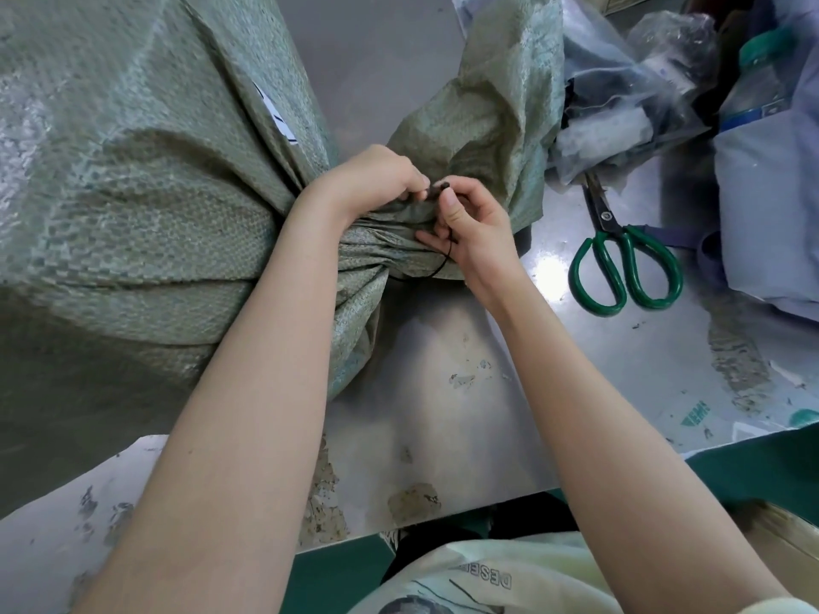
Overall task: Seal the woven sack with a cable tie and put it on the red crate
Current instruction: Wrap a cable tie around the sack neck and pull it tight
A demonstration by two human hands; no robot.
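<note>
Two bare hands are seen at the gathered neck of the woven sack point(146, 206). The sack, grey-green, lies on its side across the left half of the bench point(443, 392), its bulk far left and its loose mouth flared out to the right of the neck, toward the far side. The left hand point(372, 179) is closed over the top of the bunched neck, fingers curled tight onto the fabric. The right hand point(469, 228) is held just right of it, thumb and forefinger pinched together on the dark end of the cable tie point(443, 254); the other fingers are partly bent against the cloth. A thin black line of the tie is visible running down around the neck below the right hand. Whether the tie is locked cannot be told. Green-handled scissors point(620, 263) lie flat on the bench to the right, well apart from the hands, blades pointing away. Clear plastic bags point(620, 90) with dark contents are heaped at the far right. A white label point(274, 113) is partly visible in a fold of the sack.
</note>
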